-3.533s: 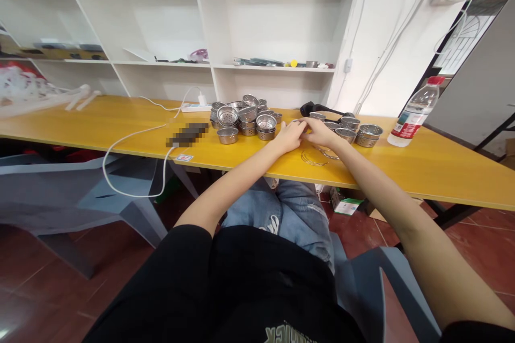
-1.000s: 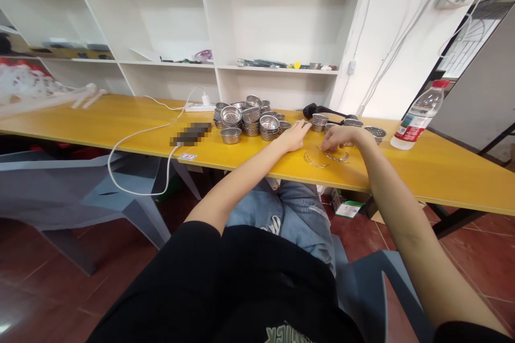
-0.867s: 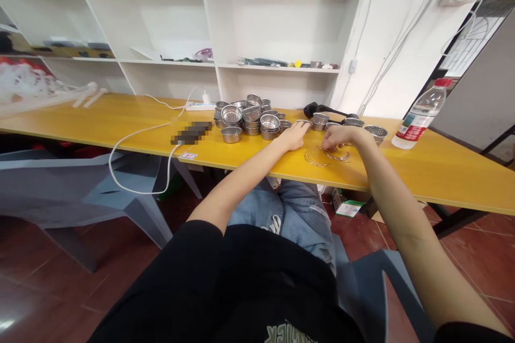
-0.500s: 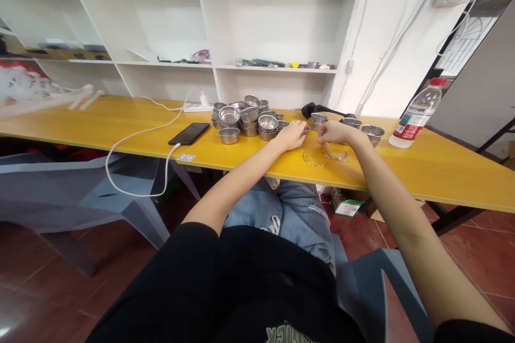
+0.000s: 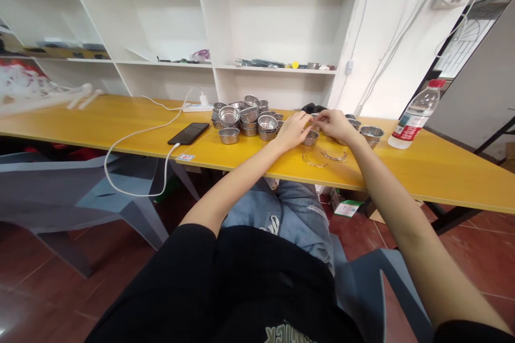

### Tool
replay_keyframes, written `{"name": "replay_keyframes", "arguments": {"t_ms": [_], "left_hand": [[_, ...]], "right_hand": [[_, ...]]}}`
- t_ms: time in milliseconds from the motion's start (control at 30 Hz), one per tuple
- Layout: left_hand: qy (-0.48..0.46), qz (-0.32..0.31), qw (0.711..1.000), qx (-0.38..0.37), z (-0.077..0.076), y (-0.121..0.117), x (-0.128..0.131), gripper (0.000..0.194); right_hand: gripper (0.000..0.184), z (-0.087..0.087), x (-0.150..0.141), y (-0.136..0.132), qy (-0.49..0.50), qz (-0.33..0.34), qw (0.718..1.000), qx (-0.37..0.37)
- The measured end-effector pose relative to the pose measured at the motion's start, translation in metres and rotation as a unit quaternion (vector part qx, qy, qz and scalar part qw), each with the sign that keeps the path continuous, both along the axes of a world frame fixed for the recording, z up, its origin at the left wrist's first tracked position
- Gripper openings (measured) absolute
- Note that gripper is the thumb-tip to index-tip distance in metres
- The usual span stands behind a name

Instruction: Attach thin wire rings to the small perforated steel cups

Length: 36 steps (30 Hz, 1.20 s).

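My left hand point(image 5: 295, 129) is raised just above a small perforated metal cup point(image 5: 311, 139), its fingers bent and closed at the tips. My right hand point(image 5: 333, 123) meets it there in a pinch. A thin wire seems to be in the right fingertips, too fine to see clearly; what the left fingers grip is hidden. On the table in front of the cup lie two small groups of curved wires, one on the left point(image 5: 314, 161) and one on the right point(image 5: 336, 157). More metal cups point(image 5: 372, 133) stand right of my hands, partly covered by my right hand.
Left of my hands is a pile of perforated cups point(image 5: 249, 115). A phone point(image 5: 188, 134) with a white cable point(image 5: 116, 155) lies further left on the yellow table point(image 5: 225, 163). A water bottle point(image 5: 416, 115) stands at the right; a black object point(image 5: 314, 108) lies behind my hands.
My right hand has left the curved wires and moved up and left to the left hand. The left hand has lifted off the cup, which now shows beneath.
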<state>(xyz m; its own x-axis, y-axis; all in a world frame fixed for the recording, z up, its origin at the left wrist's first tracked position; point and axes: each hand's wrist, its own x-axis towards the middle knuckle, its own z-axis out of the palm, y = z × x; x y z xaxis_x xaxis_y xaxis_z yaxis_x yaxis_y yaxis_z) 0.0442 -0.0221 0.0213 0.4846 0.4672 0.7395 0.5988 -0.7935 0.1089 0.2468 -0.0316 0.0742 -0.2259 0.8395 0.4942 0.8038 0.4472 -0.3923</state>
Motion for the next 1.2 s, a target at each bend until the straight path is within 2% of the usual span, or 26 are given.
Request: {"name": "replay_keyframes", "arguments": {"t_ms": [133,333,433,667,900,1200], "left_hand": [[0.025,0.034,0.999,-0.015,0.003,0.001,-0.004,0.031],[0.069,0.071,0.994,-0.035,0.003,0.006,-0.005,0.030],[0.060,0.080,0.994,-0.037,0.004,0.004,-0.004,0.030],[0.022,0.101,0.994,-0.037,0.007,-0.001,-0.003,0.024],[0.020,0.116,0.992,-0.032,0.008,-0.003,-0.003,0.021],[0.028,0.106,0.993,-0.047,0.006,-0.003,0.000,0.019]], "right_hand": [[0.021,-0.004,-0.007,0.000,0.012,0.012,1.000,-0.012],[0.023,-0.007,-0.012,0.001,0.042,0.045,0.996,-0.062],[0.023,-0.007,-0.012,0.000,0.040,0.043,0.997,-0.049],[0.023,-0.006,-0.005,0.004,-0.046,-0.003,0.999,-0.001],[0.020,-0.009,-0.004,0.010,-0.065,0.026,0.997,0.010],[0.027,-0.015,0.000,0.019,-0.099,0.028,0.995,0.018]]}}
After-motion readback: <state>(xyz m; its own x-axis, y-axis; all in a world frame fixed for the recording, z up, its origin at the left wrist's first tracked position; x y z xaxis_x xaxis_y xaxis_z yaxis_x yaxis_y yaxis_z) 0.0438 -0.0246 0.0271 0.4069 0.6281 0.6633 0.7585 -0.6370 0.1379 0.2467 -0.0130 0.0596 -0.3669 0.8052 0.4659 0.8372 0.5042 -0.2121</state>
